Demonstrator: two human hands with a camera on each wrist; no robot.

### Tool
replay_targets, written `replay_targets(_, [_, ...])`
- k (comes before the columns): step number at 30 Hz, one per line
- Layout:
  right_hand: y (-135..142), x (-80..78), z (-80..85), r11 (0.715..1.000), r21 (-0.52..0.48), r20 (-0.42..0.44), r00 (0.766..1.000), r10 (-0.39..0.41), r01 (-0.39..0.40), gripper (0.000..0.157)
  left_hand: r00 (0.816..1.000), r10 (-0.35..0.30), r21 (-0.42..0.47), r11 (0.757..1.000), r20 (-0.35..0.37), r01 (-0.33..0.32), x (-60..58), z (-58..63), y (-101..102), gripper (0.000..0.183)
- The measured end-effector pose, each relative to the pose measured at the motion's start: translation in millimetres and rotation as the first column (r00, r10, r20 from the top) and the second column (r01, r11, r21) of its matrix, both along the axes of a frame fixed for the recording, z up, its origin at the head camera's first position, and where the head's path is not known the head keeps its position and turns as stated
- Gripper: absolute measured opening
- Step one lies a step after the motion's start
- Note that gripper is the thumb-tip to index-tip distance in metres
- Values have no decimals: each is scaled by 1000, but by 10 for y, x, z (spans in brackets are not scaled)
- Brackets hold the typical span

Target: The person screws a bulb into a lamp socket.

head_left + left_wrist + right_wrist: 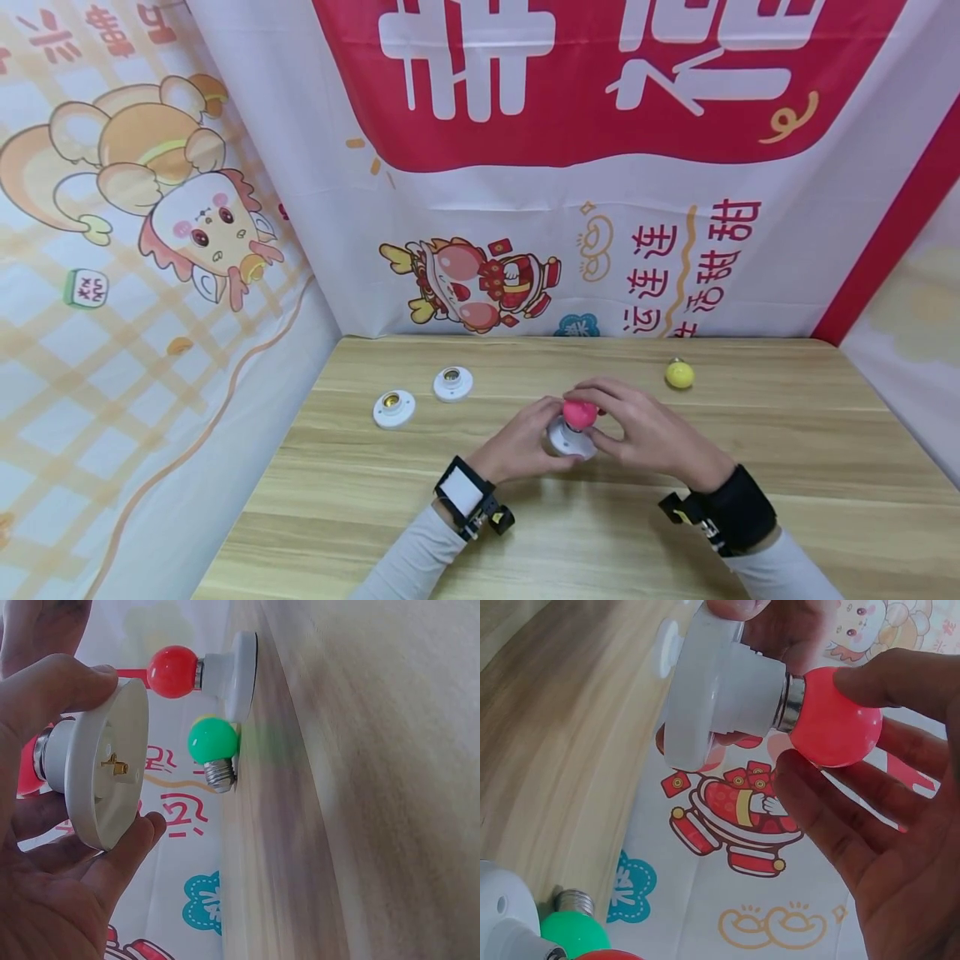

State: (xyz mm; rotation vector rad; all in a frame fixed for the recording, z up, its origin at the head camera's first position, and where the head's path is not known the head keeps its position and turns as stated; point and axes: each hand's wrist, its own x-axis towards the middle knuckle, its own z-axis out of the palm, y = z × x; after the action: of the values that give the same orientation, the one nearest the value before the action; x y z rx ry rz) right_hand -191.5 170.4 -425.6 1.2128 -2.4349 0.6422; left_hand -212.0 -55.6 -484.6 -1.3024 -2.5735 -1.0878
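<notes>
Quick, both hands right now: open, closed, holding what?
Left hand: closed, holding the white socket.
Right hand: closed, holding the red bulb in that socket.

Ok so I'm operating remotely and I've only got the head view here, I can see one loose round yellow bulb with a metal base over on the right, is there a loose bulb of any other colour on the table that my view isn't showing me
Observer: Yes, the left wrist view shows a round green bulb with a silver metal screw base on the pale wood-grain table.

Operator: And apart from the round glossy red bulb in the right hand, is any bulb fitted in a holder?

Observer: Yes, the left wrist view also shows a second round red bulb, fitted in a round white plastic lamp holder on the table.
</notes>
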Motion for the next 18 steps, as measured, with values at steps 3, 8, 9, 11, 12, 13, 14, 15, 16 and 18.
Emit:
replay_targets(3, [-4, -11, -12, 999, 1, -10, 999, -32, 32, 47, 1000, 1, -2, 1000, 2, -1, 2, -3, 1, 73])
replay_targets(8, [-6, -15, -19, 998, -1, -15, 998, -68, 68, 49, 1000, 5, -9, 1000, 5, -5, 9, -1, 2, 71])
replay_targets(9, [-5, -11, -19, 998, -2, -14, 998, -68, 68, 52, 1000, 6, -11, 1000, 3, -6, 10, 1, 1, 71])
replay_targets(11, [-3, -1, -15, 998, -2, -13, 998, -67, 67, 59, 1000, 11, -13, 1000, 4, -11, 15, 6, -3, 71])
replay_targets(12, [-2, 5, -13, 998, -4, -6, 998, -61, 61, 61, 1000, 14, -14, 1000, 4, -14, 18, 10, -6, 71])
replay_targets(13, [0, 10, -10, 999, -7, 0, 999, -53, 53, 64, 1000, 16, -13, 1000, 2, -16, 19, 15, -9, 70])
replay_targets(14, [1, 17, -8, 999, -7, 4, 999, -45, 45, 66, 1000, 14, -8, 1000, 1, -14, 21, 20, -10, 70])
replay_targets(15, [2, 22, -5, 999, -5, 8, 999, -39, 40, 68, 1000, 12, -4, 1000, 2, -12, 21, 24, -11, 71])
replay_targets(16, [3, 26, -2, 999, -1, 12, 999, -39, 39, 68, 1000, 10, 0, 1000, 2, -10, 21, 28, -12, 71])
replay_targets(18, [5, 31, -1, 999, 5, 18, 999, -37, 36, 66, 1000, 2, 7, 1000, -5, -2, 18, 34, -12, 70])
